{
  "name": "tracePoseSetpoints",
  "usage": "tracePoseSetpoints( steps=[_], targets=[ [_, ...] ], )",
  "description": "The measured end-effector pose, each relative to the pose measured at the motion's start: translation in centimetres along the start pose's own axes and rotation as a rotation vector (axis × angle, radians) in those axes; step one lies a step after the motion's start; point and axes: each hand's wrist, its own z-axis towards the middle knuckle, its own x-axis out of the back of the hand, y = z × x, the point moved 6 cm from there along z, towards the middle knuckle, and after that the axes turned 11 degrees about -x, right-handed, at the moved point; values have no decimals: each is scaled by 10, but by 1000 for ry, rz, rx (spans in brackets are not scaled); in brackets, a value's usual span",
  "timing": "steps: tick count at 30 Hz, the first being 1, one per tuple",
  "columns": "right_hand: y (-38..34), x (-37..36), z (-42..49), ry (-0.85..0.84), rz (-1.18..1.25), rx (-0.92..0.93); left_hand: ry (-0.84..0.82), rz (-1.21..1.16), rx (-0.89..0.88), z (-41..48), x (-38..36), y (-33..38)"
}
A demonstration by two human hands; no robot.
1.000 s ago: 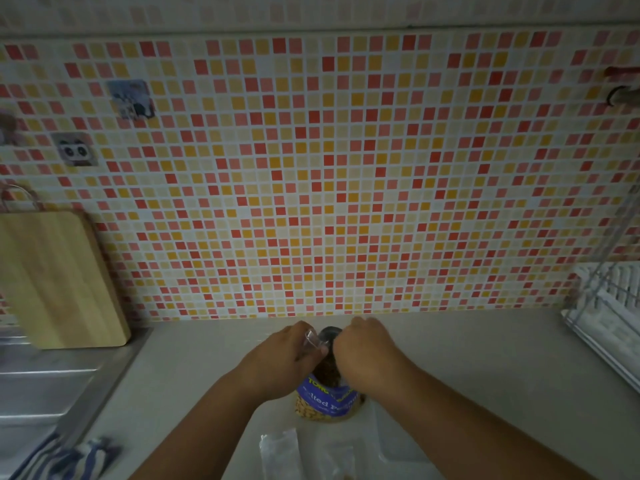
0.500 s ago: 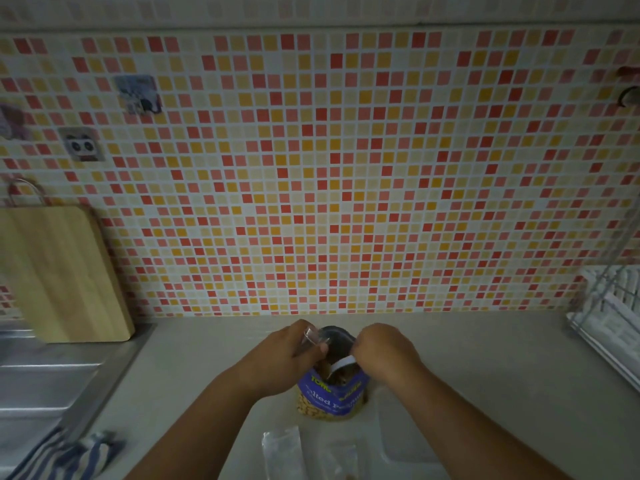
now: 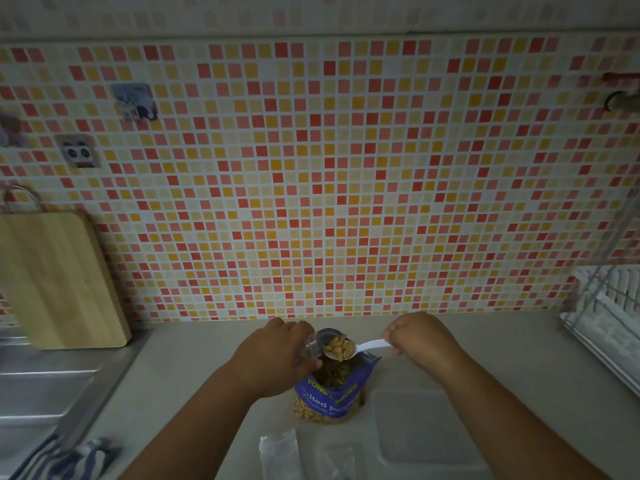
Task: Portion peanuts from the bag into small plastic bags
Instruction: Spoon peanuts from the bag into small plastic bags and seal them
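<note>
Right hand [image 3: 420,337] now withdrawn from peanut bag [image 3: 330,393], gripping loaded white spoon [image 3: 346,348]; left hand [image 3: 277,351] still pinching small plastic bag [image 3: 313,344] open.

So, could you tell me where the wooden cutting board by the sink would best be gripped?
Probably by its free right edge, coming from the counter side. The wooden cutting board leans upright against the tiled wall, so that long edge is exposed; the wire loop on top looks thin.
</note>
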Motion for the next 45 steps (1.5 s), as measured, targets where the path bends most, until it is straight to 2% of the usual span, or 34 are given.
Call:
tracePoseSetpoints(
  steps=[4,9,17,24,30,37,45],
  targets=[
    [-2,9,-4,1,45,21,-36,158,-51,5,0,7],
    [-5,12,-2,-3,86,25,-98,206,-51,11,-5,11],
    [-27,3,-1,-41,-43,83,-140,87,-10,17,-20,15],
    [-54,1,-7,6,-200,165,-28,-88,45,16,-26,16],
    [-80,12,-28,136,-291,354,112,-286,88,13,-25,13],
    [-101,35,-67,462,-476,619,225,-544,132,13,-25,7],
    [-103,49,-80,523,-474,634,243,-673,158,11,-23,5]
  ],
)
